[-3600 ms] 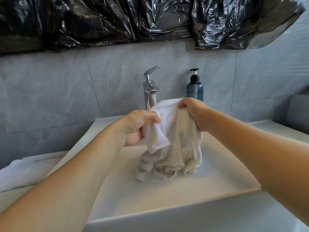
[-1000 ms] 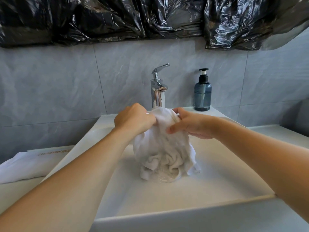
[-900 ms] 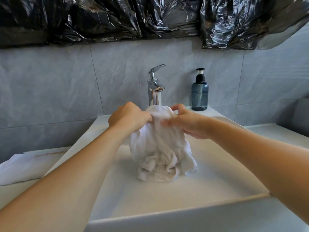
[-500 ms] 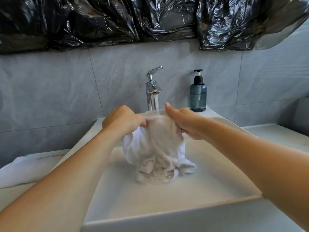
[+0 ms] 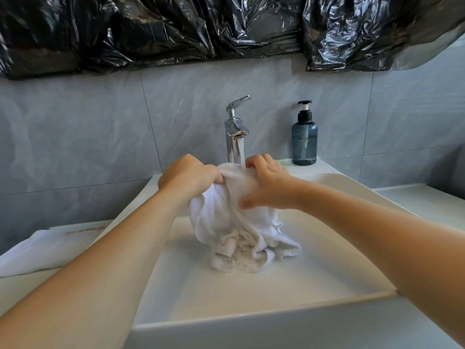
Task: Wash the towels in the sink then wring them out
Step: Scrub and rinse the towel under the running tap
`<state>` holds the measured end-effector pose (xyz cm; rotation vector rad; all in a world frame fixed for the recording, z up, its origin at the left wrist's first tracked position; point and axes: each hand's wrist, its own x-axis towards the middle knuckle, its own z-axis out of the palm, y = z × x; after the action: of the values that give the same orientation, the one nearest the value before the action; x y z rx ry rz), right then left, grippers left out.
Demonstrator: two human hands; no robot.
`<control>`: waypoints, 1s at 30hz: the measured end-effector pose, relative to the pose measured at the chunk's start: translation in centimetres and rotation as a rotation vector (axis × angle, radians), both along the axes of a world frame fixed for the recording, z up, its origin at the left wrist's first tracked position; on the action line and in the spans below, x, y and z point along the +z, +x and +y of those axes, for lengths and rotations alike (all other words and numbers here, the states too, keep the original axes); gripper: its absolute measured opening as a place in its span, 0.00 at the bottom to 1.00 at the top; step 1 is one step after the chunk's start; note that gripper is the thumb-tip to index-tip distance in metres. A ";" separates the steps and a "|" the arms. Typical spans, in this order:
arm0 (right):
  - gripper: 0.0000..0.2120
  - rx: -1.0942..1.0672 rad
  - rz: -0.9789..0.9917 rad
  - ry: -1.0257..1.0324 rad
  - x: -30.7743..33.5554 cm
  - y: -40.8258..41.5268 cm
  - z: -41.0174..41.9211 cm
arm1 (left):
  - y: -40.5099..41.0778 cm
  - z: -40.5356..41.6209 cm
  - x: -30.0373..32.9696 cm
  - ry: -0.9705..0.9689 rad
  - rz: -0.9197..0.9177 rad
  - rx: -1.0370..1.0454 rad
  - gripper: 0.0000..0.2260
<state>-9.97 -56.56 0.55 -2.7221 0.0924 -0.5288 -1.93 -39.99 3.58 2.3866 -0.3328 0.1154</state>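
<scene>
Centre of frame: white towel bunched between 2 hands above the sink, top edge under the running tap, lower folds hanging onto the basin floor amid splashing water. Left hand, left of centre, curled tight round the towel's upper left part, fingers buried in cloth. Right hand, right of centre, gripping the upper right part: fingers hooked over the top edge just beside the stream, thumb pressed against the front. Hands close together, only a ridge of cloth between. Blue soap bottle upright on the sink's back ledge, right of the tap. Folded white cloth at lower left on the counter. Black plastic sheeting across the top, above grey tiles.
</scene>
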 end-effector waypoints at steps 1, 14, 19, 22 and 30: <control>0.39 0.015 -0.018 0.017 0.1 0.1 0.0 | 0.0 0.0 -0.1 -0.045 0.023 -0.010 0.16; 0.16 -0.140 -0.132 0.775 1.0 -0.4 -2.2 | -1.1 -1.0 -1.7 -0.311 0.312 -0.457 0.32; 0.15 -0.221 -0.153 0.990 1.3 -0.2 -2.4 | -1.6 -1.0 -2.2 -0.188 0.113 -0.597 0.35; 0.10 -0.253 -0.177 1.077 1.4 0.0 -2.6 | -1.3 -1.3 -2.1 -0.275 0.030 -0.544 0.24; 0.17 -0.400 0.172 0.904 1.1 -0.8 -2.4 | -1.4 -2.9 -2.7 -0.617 0.165 -0.385 0.07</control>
<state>-10.76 -58.98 1.60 -1.8450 0.7371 -0.2512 -3.35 -42.91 0.88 1.6783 -0.5760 -0.1399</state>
